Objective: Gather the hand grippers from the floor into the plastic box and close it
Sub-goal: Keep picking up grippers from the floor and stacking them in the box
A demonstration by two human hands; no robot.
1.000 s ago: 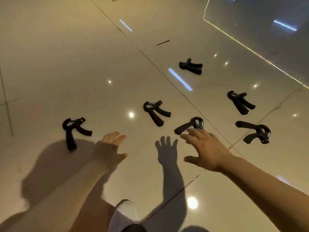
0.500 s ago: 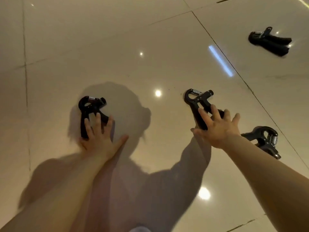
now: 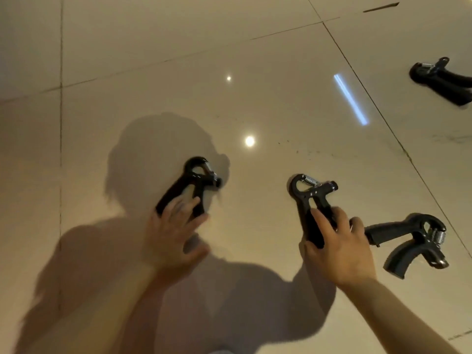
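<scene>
Hand grippers [image 3: 312,198] in both hands' [image 3: 339,251] curled fingers

The floor [image 3: 281,72] is glossy beige tile with dark grout lines, bright light spots and a person's shadow across its lower part. Four black hand grippers lie on it. The left gripper [image 3: 190,183] lies in the shadow, spring end pointing away. The middle gripper [image 3: 310,198] lies to its right, well apart. The right gripper [image 3: 413,241] lies near that one, handles pointing left. The far gripper [image 3: 439,77] lies at the upper right edge.
</scene>
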